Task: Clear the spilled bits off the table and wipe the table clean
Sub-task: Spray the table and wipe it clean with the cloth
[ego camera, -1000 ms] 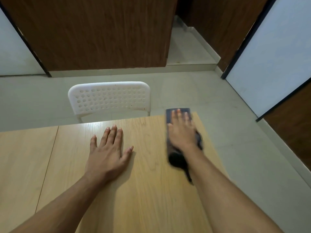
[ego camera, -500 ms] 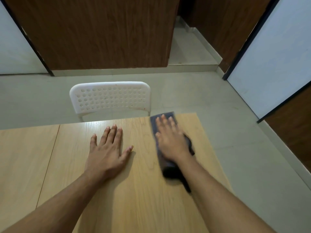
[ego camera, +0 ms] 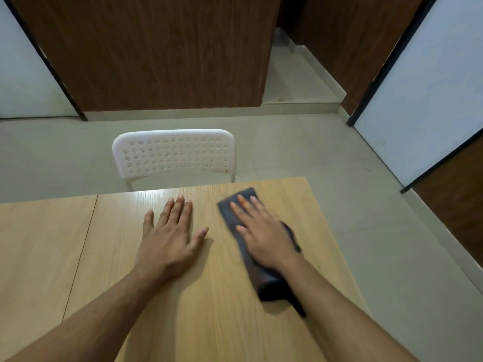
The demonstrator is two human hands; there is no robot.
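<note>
While its fingers lie straight and close together, the right hand [ego camera: 264, 231] presses flat on a dark grey cloth [ego camera: 232, 212], palm down, gripping nothing. That cloth is spread under the fingers and palm, with its far corner showing at about 11 o'clock from the knuckles, close to the table's far edge. Its near end is bunched into a dark roll beneath the wrist, at roughly 5 o'clock from the hand, and looks blurred. From the right hand, the left hand [ego camera: 170, 236] sits at 9 o'clock, near but not touching the cloth. It rests palm down on the bare wood, fingers straight and slightly spread, thumb pointing out toward 2 o'clock, holding nothing. Both forearms run back toward the lower corners of the view. Beneath everything lies the light wooden table [ego camera: 214, 322]; a thin seam crosses its top at 9 o'clock from the left hand. No spilled bits can be made out on the wood. Beyond the far edge, at 12 o'clock from the left hand, stands a white perforated chair [ego camera: 173, 154] on a pale tiled floor [ego camera: 326, 152]. Dark wood panels [ego camera: 156, 53] rise behind it.
</note>
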